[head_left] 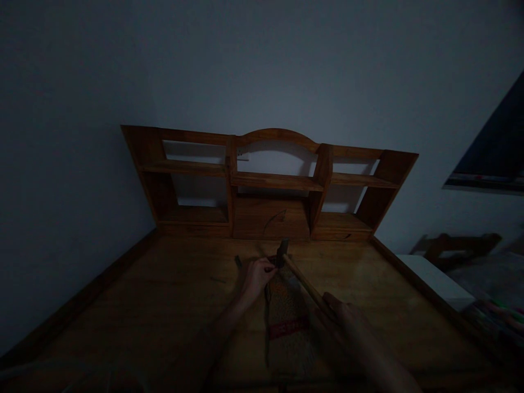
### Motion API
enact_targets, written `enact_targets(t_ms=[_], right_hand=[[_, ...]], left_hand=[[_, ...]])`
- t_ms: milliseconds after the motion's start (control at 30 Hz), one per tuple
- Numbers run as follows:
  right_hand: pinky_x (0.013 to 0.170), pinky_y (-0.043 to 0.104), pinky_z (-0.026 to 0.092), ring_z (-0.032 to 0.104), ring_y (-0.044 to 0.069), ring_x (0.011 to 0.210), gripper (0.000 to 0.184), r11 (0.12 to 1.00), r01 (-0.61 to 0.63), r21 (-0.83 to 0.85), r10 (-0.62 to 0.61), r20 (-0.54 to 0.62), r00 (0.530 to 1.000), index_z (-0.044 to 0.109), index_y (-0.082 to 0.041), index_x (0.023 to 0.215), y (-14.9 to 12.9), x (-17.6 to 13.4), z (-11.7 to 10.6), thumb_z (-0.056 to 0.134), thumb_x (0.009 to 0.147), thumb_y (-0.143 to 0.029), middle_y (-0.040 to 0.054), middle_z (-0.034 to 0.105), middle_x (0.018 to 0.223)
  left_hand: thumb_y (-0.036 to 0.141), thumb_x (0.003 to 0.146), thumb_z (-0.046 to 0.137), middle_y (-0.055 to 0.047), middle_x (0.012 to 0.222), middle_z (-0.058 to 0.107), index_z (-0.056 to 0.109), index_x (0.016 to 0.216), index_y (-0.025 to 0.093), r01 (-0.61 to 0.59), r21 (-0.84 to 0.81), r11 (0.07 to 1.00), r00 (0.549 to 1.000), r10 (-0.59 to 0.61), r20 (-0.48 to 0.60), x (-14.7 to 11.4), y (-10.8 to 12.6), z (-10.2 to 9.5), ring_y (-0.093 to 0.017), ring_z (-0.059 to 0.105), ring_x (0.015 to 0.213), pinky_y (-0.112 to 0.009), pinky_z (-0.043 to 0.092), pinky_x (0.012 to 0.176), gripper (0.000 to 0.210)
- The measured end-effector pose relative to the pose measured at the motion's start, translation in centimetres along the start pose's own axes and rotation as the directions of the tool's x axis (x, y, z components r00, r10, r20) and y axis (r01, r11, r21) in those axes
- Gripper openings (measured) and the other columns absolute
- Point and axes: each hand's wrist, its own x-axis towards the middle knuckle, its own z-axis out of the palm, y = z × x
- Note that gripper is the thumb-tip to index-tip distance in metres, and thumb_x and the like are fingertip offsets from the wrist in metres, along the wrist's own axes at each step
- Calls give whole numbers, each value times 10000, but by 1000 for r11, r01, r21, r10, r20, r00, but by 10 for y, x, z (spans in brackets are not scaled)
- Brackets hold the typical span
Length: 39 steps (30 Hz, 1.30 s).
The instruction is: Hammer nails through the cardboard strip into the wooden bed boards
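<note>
A hammer with a pale wooden handle is gripped by my right hand, its fingers wrapped round the lower handle. The dark hammer head is over the far end of a long, flat, speckled piece with a red band across it, lying on the wooden desk. My left hand is beside that far end, thumb and fingertips pinched together close to the hammer head. Whatever is in the pinch is too dark and small to make out. A small dark object lies just left of my left hand.
A wooden shelf unit stands along the desk's back edge against the wall. Raised edges run down both sides of the wooden desk. To the right are a white surface and a wooden chair back. The room is dim.
</note>
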Motion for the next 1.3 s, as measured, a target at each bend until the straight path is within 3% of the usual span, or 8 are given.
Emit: enact_targets(t_ms=[667,1133,1300], right_hand=[[518,241,358,672,210,673,210,999,-2,-35,2,5,1000,573,-188,970,0,-2,-1,435,892,-327,93,704,762],[546,248,375,695,238,760,220,999,-14,-35,15,23,1000,594,-188,988,-8,-2,-7,446,890,-318,120,722,823],[517,243,372,691,228,690,200,999,-17,-38,17,11,1000,586,-195,976,-11,-4,-9,457,878,-311,102,715,774]], left_hand=[[182,788,629,-31,801,692,755,779,175,3,-3,1000,1000,-3,-2,1,-9,7,-143,628,716,-211,409,621,127],[158,782,629,-27,759,672,749,746,163,5,-1,1000,1000,-5,-2,0,-1,2,-134,614,687,-202,395,601,125],[164,783,640,-24,774,681,750,771,171,-1,17,1000,1000,1,7,0,0,1,-133,619,692,-209,401,611,111]])
